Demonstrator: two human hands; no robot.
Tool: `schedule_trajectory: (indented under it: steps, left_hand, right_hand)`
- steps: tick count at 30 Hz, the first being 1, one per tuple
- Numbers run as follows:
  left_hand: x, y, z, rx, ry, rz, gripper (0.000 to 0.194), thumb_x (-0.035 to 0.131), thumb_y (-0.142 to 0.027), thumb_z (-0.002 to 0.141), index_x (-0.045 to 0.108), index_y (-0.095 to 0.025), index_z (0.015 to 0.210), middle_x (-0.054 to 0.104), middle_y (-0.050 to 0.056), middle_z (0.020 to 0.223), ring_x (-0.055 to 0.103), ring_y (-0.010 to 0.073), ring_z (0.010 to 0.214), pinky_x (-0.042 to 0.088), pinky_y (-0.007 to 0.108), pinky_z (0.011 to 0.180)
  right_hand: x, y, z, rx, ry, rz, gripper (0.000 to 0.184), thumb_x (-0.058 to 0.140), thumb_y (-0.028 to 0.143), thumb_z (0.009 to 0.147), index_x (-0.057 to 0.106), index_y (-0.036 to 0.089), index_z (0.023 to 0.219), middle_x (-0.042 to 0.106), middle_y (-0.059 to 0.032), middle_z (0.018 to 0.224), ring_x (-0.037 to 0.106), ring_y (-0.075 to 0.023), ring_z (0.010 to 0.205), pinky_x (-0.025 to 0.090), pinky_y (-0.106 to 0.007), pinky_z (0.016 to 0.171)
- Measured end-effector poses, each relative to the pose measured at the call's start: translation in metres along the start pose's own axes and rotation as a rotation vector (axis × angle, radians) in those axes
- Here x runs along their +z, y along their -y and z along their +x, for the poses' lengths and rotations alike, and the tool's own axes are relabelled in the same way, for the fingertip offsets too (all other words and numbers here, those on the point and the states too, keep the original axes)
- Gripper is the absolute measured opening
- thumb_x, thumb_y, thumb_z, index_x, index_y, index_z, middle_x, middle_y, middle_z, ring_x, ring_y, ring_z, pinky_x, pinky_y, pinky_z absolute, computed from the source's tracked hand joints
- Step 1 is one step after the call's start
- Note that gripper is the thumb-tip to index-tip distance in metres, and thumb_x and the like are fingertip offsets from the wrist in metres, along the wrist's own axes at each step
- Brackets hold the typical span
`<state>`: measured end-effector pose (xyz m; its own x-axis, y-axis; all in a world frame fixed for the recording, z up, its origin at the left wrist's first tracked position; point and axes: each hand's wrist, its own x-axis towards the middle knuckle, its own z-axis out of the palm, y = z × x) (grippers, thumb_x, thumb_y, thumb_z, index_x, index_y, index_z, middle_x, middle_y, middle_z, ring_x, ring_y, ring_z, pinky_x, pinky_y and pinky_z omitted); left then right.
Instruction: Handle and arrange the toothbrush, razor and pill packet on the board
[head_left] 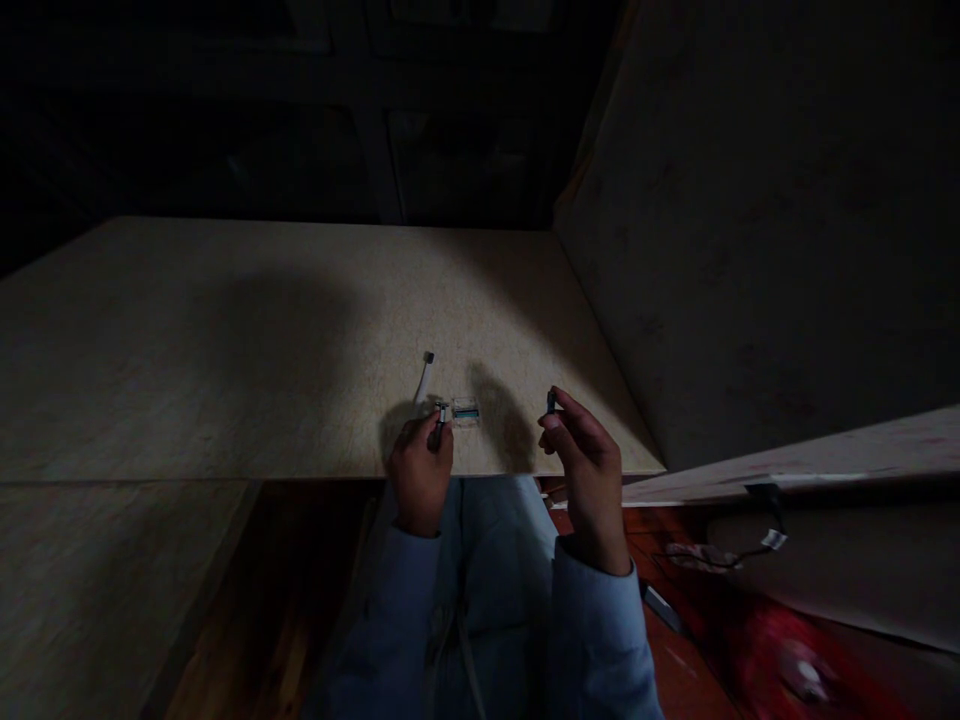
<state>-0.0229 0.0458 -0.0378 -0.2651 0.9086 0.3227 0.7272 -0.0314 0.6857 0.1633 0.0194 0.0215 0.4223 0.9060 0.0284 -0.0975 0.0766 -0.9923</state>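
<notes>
My left hand is closed around a small metallic T-headed tool that resembles a razor, its head pointing up and away from me. Just right of it, a small clear case with a teal strip inside lies on the table. Behind my left hand is a slim white stick with a dark square end; its near part is hidden by the hand. Over the table's front edge, my right hand pinches a small dark piece between thumb and fingertips. Its exact kind is too dim to tell.
The pale table meets a wall on the right. Below the front edge are my legs. On the reddish floor at right lie a red bag, a cable and a light-coloured block.
</notes>
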Motion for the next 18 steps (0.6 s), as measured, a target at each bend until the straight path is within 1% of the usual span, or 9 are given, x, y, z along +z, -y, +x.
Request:
schedule_trajectory:
  steps: [3, 4, 6, 9, 11, 13, 15, 18]
  left_hand:
    - [-0.003, -0.015, -0.002, 0.034, -0.035, -0.073, 0.02, 0.065, -0.025, 0.089, 0.075, -0.016, 0.104, 0.075, 0.009, 0.093, 0.07, 0.0208, 0.08, 0.055, 0.034, 0.078]
    - [-0.002, -0.023, -0.002, 0.048, -0.025, -0.095, 0.019, 0.065, -0.024, 0.089, 0.075, -0.017, 0.104, 0.075, 0.008, 0.091, 0.069, 0.0184, 0.075, 0.055, 0.032, 0.075]
    - [0.004, -0.04, -0.003, 0.078, 0.055, -0.133, 0.019, 0.066, -0.022, 0.089, 0.074, -0.019, 0.106, 0.075, 0.006, 0.091, 0.067, 0.0152, 0.069, 0.054, 0.028, 0.07]
    - [0.019, -0.064, -0.002, 0.104, 0.177, -0.088, 0.022, 0.068, -0.019, 0.088, 0.073, -0.018, 0.109, 0.076, 0.008, 0.095, 0.07, 0.0186, 0.081, 0.054, 0.03, 0.075]
    - [0.029, -0.072, 0.0, 0.105, 0.274, -0.015, 0.023, 0.066, -0.018, 0.089, 0.072, -0.018, 0.112, 0.076, 0.01, 0.097, 0.071, 0.0213, 0.086, 0.053, 0.031, 0.078]
    - [0.037, -0.076, 0.004, 0.096, 0.366, 0.06, 0.021, 0.064, -0.02, 0.091, 0.072, -0.017, 0.11, 0.076, 0.012, 0.099, 0.072, 0.0237, 0.089, 0.052, 0.032, 0.078]
    - [0.04, -0.077, 0.006, 0.083, 0.427, 0.123, 0.019, 0.063, -0.023, 0.091, 0.073, -0.017, 0.106, 0.076, 0.013, 0.1, 0.072, 0.0258, 0.091, 0.051, 0.033, 0.076]
    - [0.04, -0.078, 0.008, 0.069, 0.455, 0.178, 0.018, 0.062, -0.025, 0.092, 0.073, -0.017, 0.105, 0.076, 0.014, 0.1, 0.072, 0.0266, 0.091, 0.05, 0.033, 0.075]
  right_hand:
    - [0.0, 0.005, -0.002, 0.022, -0.033, 0.017, 0.038, 0.078, 0.032, 0.076, 0.076, 0.023, 0.113, 0.071, -0.0011, 0.085, 0.056, -0.012, 0.065, 0.05, -0.03, 0.065]
    - [0.0, 0.006, -0.002, 0.029, -0.046, 0.022, 0.038, 0.079, 0.033, 0.076, 0.076, 0.022, 0.112, 0.071, -0.0012, 0.085, 0.057, -0.0121, 0.066, 0.049, -0.03, 0.065]
    - [0.0, 0.008, -0.003, 0.036, -0.073, 0.034, 0.037, 0.079, 0.033, 0.076, 0.076, 0.022, 0.11, 0.071, -0.0011, 0.084, 0.057, -0.0123, 0.066, 0.049, -0.03, 0.065]
    - [-0.002, 0.008, -0.002, 0.034, -0.101, 0.048, 0.035, 0.079, 0.035, 0.076, 0.076, 0.021, 0.108, 0.07, -0.0009, 0.082, 0.056, -0.0124, 0.065, 0.049, -0.03, 0.065]
    - [-0.004, 0.007, -0.002, 0.03, -0.109, 0.048, 0.034, 0.079, 0.035, 0.076, 0.075, 0.021, 0.107, 0.07, -0.001, 0.081, 0.056, -0.0127, 0.065, 0.048, -0.03, 0.065]
    - [-0.007, 0.005, -0.001, 0.021, -0.116, 0.044, 0.032, 0.078, 0.035, 0.076, 0.075, 0.02, 0.105, 0.07, -0.0018, 0.082, 0.056, -0.0128, 0.064, 0.047, -0.029, 0.064]
    - [-0.009, 0.004, 0.0, 0.011, -0.122, 0.033, 0.03, 0.077, 0.035, 0.077, 0.075, 0.02, 0.102, 0.071, -0.0028, 0.085, 0.056, -0.0129, 0.065, 0.047, -0.029, 0.064]
    - [-0.01, 0.001, 0.001, 0.015, -0.119, -0.001, 0.031, 0.076, 0.036, 0.079, 0.075, 0.02, 0.105, 0.071, -0.0029, 0.085, 0.055, -0.0134, 0.065, 0.047, -0.03, 0.065]
